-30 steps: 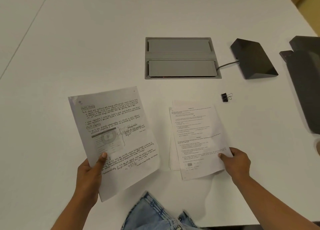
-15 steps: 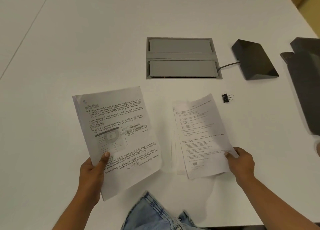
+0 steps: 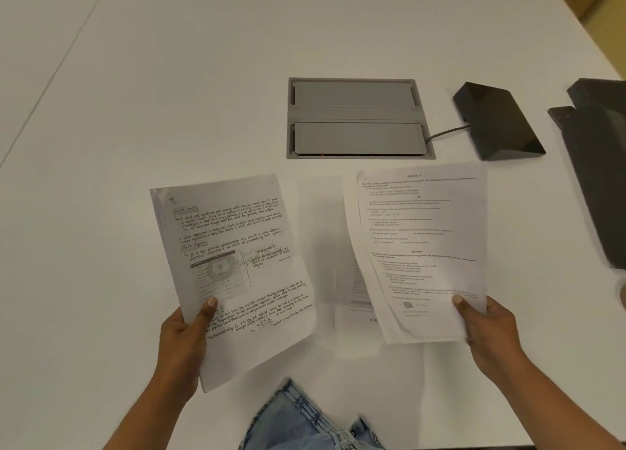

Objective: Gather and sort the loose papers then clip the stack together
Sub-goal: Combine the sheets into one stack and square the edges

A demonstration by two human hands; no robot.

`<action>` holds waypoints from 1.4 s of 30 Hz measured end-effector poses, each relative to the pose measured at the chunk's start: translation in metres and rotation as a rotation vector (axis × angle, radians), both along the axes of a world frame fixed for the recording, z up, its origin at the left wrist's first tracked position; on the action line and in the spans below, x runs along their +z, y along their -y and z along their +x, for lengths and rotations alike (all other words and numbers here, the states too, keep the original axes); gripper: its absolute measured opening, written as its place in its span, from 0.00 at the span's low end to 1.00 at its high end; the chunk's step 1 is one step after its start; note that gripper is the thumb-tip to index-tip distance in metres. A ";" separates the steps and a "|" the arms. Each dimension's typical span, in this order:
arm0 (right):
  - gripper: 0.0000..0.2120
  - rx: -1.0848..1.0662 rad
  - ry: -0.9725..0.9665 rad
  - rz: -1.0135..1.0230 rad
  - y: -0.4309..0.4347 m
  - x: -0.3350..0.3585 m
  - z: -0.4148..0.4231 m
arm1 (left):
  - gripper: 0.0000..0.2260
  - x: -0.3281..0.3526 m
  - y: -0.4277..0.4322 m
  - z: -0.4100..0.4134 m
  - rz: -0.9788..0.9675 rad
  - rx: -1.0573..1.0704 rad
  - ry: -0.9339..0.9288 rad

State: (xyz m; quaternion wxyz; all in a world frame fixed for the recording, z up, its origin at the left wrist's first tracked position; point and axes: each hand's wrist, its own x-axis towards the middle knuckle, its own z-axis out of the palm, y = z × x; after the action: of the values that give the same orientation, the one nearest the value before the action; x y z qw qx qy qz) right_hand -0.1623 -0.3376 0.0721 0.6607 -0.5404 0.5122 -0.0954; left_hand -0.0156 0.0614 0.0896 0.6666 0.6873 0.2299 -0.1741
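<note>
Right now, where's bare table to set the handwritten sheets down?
Free: table left of the handwritten sheets and grey hatch; also the far strip beyond the hatch. Crowded: right side, with printed sheets, black wedge and dark gear at the edge.

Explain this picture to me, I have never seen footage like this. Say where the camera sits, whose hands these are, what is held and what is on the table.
There is no machine: a person wears one camera on the head, looking forward and down, so you see their own hands. The left hand grips handwritten notes by the lower edge, above the white table. The right hand holds a few printed sheets the same way. Between them more sheets seem to lie on the table, blurred. Farther back are a grey hatch set into the table, a black wedge-shaped box with a cable, and a dark object at the right edge. The blue cloth below is the person's jeans.
</note>
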 end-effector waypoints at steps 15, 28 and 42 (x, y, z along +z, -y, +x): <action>0.21 0.412 0.105 -0.025 -0.079 0.038 0.039 | 0.11 0.028 0.055 -0.011 -0.185 -0.148 -0.007; 0.15 0.569 0.121 -0.034 -0.107 0.045 0.050 | 0.12 0.039 0.064 -0.008 -0.218 -0.178 -0.015; 0.12 0.494 0.270 -0.173 -0.098 0.069 0.102 | 0.14 0.054 0.085 0.021 -0.071 -0.463 0.350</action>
State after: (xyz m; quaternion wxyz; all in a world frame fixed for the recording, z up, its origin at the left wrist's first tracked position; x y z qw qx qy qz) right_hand -0.0602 -0.2394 0.1414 0.6777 -0.6854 0.2625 -0.0459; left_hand 0.0058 -0.0234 0.1437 0.6622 0.7175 -0.0578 -0.2080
